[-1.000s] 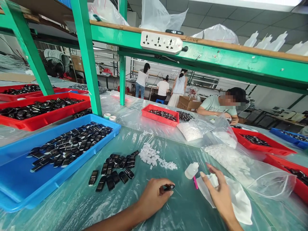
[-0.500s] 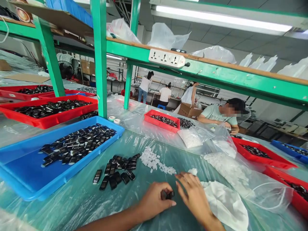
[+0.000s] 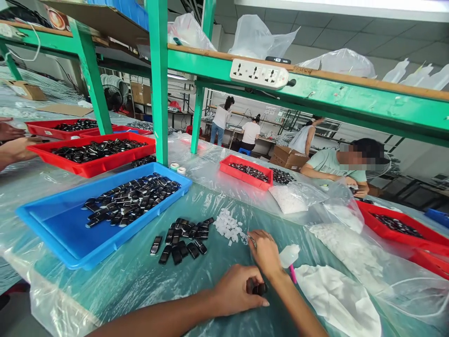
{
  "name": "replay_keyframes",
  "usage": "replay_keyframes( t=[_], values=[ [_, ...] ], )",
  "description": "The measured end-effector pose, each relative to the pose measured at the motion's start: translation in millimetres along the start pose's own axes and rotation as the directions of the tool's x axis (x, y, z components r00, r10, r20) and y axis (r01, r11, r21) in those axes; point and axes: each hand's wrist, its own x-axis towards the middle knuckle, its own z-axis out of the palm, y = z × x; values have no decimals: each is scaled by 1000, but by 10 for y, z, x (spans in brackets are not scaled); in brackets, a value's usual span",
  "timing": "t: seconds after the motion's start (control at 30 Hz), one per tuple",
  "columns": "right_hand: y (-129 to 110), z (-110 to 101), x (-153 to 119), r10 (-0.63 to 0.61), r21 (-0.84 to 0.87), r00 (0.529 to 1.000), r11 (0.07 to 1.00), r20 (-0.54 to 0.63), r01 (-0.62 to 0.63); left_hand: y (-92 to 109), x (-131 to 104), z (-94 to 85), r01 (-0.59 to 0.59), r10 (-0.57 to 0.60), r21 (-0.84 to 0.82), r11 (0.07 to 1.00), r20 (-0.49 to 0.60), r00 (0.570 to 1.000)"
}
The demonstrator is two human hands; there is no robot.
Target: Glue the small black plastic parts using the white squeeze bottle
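Note:
My left hand (image 3: 238,291) is closed around a small glossy black plastic piece (image 3: 258,287), low over the plastic-covered table. Just beyond it, my right hand (image 3: 265,252) reaches to the edge of a heap of small white plastic pieces (image 3: 228,226). Its fingertips are drawn together there, and whatever they pinch is too small to make out. Left of the white heap lies a loose group of black plastic pieces (image 3: 182,238). A blue tray (image 3: 66,236) further left holds many more of them. Beside my right wrist lie a translucent bottle (image 3: 289,255) and a white cloth (image 3: 342,299).
Red trays (image 3: 93,157) of black parts stand behind the blue tray, with another person's hands (image 3: 16,149) at far left. A green shelf frame (image 3: 158,93) rises from the table. Bags of white pieces (image 3: 289,199) lie right. A co-worker (image 3: 329,166) sits across.
My right hand has moved from beside the left hand to the small white pieces, its fingers closing together. My left hand still holds the black piece. The view has shifted, showing another person's hands at left.

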Motion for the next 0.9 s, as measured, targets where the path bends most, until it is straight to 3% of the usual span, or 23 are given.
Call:
replay_keyframes(
  t=[0.17, 0.43, 0.7, 0.9],
  values=[
    [-44, 116, 141, 50, -5, 999, 999, 21, -50, -9, -2, 1, -43, 43, 41, 998, 1, 999],
    [27, 188, 111, 18, 90, 1000, 996, -5, -18, 35, -22, -25, -41, 41, 111, 993, 2, 999],
    [210, 205, 135, 67, 101, 997, 993, -46, -62, 29, -18, -20, -38, 38, 124, 992, 4, 999],
    [161, 223, 143, 36, 116, 999, 993, -4, -36, 24, 14, -24, -8, 12, 61, 998, -61, 998]
  ],
)
